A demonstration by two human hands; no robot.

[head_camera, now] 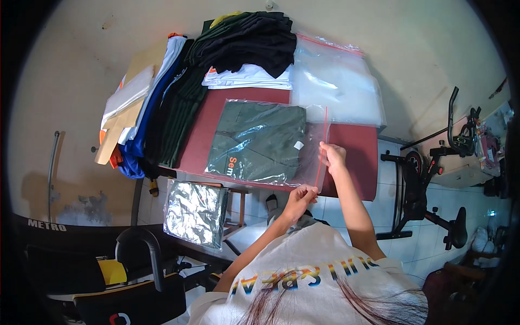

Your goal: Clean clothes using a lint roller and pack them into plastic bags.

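A folded dark green garment with orange and white lettering (pixel 256 140) lies inside a clear plastic zip bag (pixel 313 160) on a maroon padded surface (pixel 353 162). A red zip strip (pixel 326 118) runs along the bag's right edge. My left hand (pixel 298 203) pinches the strip's near end at the bag's corner. Farther up the same strip, my right hand (pixel 334 157) grips it between thumb and fingers. A small white tag (pixel 298 145) shows through the plastic near the garment's right side.
Dark folded garments (pixel 248 40) are piled at the back, beside a stack of clear zip bags (pixel 337 81). More folded clothes (pixel 174 118) line the left end. A bagged garment (pixel 196 213) rests on a wooden stool (pixel 243 207). An exercise bike (pixel 418 195) stands at right.
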